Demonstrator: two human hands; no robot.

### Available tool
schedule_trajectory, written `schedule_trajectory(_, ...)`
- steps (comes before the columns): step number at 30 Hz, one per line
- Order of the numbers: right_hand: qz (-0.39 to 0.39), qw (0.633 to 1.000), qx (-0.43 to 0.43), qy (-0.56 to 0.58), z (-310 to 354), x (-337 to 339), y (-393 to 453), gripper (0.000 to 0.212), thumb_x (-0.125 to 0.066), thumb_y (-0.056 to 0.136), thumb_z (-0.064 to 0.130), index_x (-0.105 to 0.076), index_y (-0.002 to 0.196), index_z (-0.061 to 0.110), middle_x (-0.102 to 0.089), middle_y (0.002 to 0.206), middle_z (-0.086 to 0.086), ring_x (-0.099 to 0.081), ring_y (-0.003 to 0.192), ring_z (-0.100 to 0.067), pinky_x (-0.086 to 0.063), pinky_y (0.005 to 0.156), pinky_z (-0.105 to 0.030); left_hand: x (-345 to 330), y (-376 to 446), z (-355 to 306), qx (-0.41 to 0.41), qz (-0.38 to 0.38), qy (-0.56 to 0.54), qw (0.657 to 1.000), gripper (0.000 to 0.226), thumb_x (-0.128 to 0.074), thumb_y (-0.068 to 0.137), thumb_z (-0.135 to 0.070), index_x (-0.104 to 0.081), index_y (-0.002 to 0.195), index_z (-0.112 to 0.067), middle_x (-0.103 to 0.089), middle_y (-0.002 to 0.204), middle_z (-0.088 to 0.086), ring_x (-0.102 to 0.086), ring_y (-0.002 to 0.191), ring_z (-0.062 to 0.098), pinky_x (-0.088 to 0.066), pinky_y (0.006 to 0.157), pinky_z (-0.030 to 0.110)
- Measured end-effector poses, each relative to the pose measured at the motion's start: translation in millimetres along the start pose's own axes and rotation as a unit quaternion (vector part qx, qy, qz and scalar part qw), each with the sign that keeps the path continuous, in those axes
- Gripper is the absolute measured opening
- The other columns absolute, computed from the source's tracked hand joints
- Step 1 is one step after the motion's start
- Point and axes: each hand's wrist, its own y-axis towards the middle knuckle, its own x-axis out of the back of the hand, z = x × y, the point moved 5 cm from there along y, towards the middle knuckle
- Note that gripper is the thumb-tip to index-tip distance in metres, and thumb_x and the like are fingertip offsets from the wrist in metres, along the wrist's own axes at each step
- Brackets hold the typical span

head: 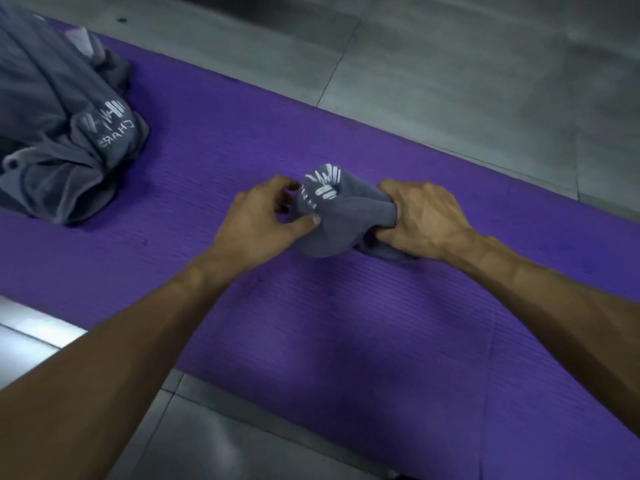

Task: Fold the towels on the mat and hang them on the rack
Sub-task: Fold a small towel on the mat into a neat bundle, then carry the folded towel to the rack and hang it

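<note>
The left hand [263, 220] pinches the near edge of a bunched grey towel [332, 216] between thumb and curled fingers. The right hand [422, 220] grips the towel's other end in a closed fist. The towel sits crumpled on the purple mat [311, 323], its white print facing up. A pile [59, 126] of more grey towels lies well apart at the mat's far left. The mat lies on a grey tiled floor [485, 64].

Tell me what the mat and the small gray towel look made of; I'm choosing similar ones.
Mat: looks like matte purple foam, judging by its fine ribbed lines. Small gray towel: seems soft, thin microfiber or fleece; it bunches smoothly without visible loops and carries white print.
</note>
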Motion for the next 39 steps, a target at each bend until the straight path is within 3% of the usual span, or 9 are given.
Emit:
schedule_trajectory(2, -0.009, 0.999, -0.033, 0.004, 2.8, 14.5, -0.4, 0.031, -0.065, 0.077, 0.036, -0.053, 0.1, 0.019, -0.066, 0.097, -0.008, -0.06, 0.091, -0.037, -0.037, 0.067, -0.035, 15.3, -6.0, 0.3, 0.006, -0.031, 0.07, 0.997, 0.04, -0.075, 0.078, -0.038, -0.062, 0.111, -0.02, -0.069, 0.098, -0.003, -0.067, 0.087, 0.015, -0.054, 0.082, 0.034)
schedule_trajectory(4, -0.003, 0.997, -0.072, 0.016, 7.2, 35.1, -4.3, 0.033, -0.064, 0.08, 0.038, -0.054, 0.103, 0.017, -0.066, 0.102, -0.014, -0.06, 0.094, -0.041, -0.037, 0.067, -0.037, 28.2, -19.3, -9.9, 0.015, -0.015, 0.123, 0.992, 0.033, -0.071, 0.081, -0.035, -0.063, 0.107, -0.019, -0.07, 0.097, 0.0, -0.067, 0.09, 0.023, -0.053, 0.083, 0.038)
schedule_trajectory(9, 0.032, 0.987, -0.149, 0.045, 34.7, 120.6, -31.8, 0.036, -0.059, 0.082, 0.043, -0.053, 0.105, 0.016, -0.066, 0.105, -0.017, -0.058, 0.098, -0.044, -0.038, 0.069, -0.038, 73.5, -61.4, -88.5, 0.036, 0.044, 0.182, 0.982, 0.03, -0.067, 0.081, -0.037, -0.063, 0.107, -0.024, -0.069, 0.097, -0.003, -0.064, 0.095, 0.024, -0.051, 0.084, 0.037)
schedule_trajectory(15, 0.038, 0.965, -0.233, 0.112, 81.9, 282.3, -78.2, 0.037, -0.064, 0.079, 0.044, -0.053, 0.102, 0.016, -0.066, 0.103, -0.017, -0.059, 0.097, -0.043, -0.041, 0.069, -0.037, 168.7, -94.5, -210.4, 0.025, 0.104, 0.224, 0.969, 0.03, -0.066, 0.08, -0.044, -0.061, 0.1, -0.022, -0.066, 0.098, 0.0, -0.064, 0.094, 0.025, -0.052, 0.081, 0.039)
schedule_trajectory(23, -0.032, 0.935, -0.317, 0.156, 96.2, 502.3, -146.8, 0.036, -0.066, 0.077, 0.046, -0.049, 0.094, 0.02, -0.067, 0.095, -0.012, -0.061, 0.089, -0.041, -0.044, 0.065, -0.037, 273.7, -132.2, -395.0, -0.042, 0.141, 0.251, 0.957, 0.031, -0.063, 0.082, -0.048, -0.06, 0.101, -0.025, -0.064, 0.095, -0.006, -0.064, 0.086, 0.02, -0.046, 0.071, 0.03)
schedule_trajectory(26, -0.061, 0.92, -0.346, 0.171, 81.8, 561.0, -184.4, 0.036, -0.066, 0.075, 0.047, -0.046, 0.089, 0.02, -0.068, 0.092, -0.012, -0.061, 0.087, -0.041, -0.05, 0.068, -0.042, 284.4, -146.2, -454.8, -0.063, 0.15, 0.266, 0.95, 0.032, -0.061, 0.082, -0.05, -0.06, 0.101, -0.025, -0.064, 0.096, -0.006, -0.065, 0.085, 0.02, -0.046, 0.068, 0.029)
schedule_trajectory(29, -0.087, 0.914, -0.359, 0.169, 54.1, 608.9, -229.4, 0.035, -0.066, 0.076, 0.046, -0.042, 0.085, 0.023, -0.068, 0.092, -0.013, -0.062, 0.088, -0.041, -0.046, 0.066, -0.038, 280.2, -164.1, -516.8, -0.077, 0.154, 0.279, 0.945, 0.033, -0.06, 0.083, -0.049, -0.061, 0.104, -0.024, -0.065, 0.099, -0.004, -0.065, 0.088, 0.022, -0.051, 0.074, 0.032)
schedule_trajectory(36, -0.12, 0.906, -0.367, 0.172, -38.2, 682.9, -343.2, 0.034, -0.066, 0.077, 0.044, -0.051, 0.091, 0.016, -0.068, 0.091, -0.013, -0.062, 0.087, -0.04, -0.048, 0.067, -0.038, 226.5, -215.2, -651.4, -0.09, 0.135, 0.32, 0.933, 0.037, -0.059, 0.085, -0.05, -0.061, 0.111, -0.024, -0.065, 0.108, -0.005, -0.065, 0.095, 0.021, -0.052, 0.077, 0.034)
schedule_trajectory(39, -0.144, 0.894, -0.382, 0.183, -80.3, 709.8, -387.1, 0.031, -0.067, 0.077, 0.04, -0.051, 0.089, 0.016, -0.068, 0.088, -0.012, -0.063, 0.084, -0.04, -0.053, 0.07, -0.045, 201.8, -229.3, -703.0, -0.083, 0.129, 0.321, 0.934, 0.037, -0.06, 0.085, -0.049, -0.061, 0.111, -0.023, -0.065, 0.109, -0.004, -0.066, 0.095, 0.022, -0.052, 0.077, 0.034)
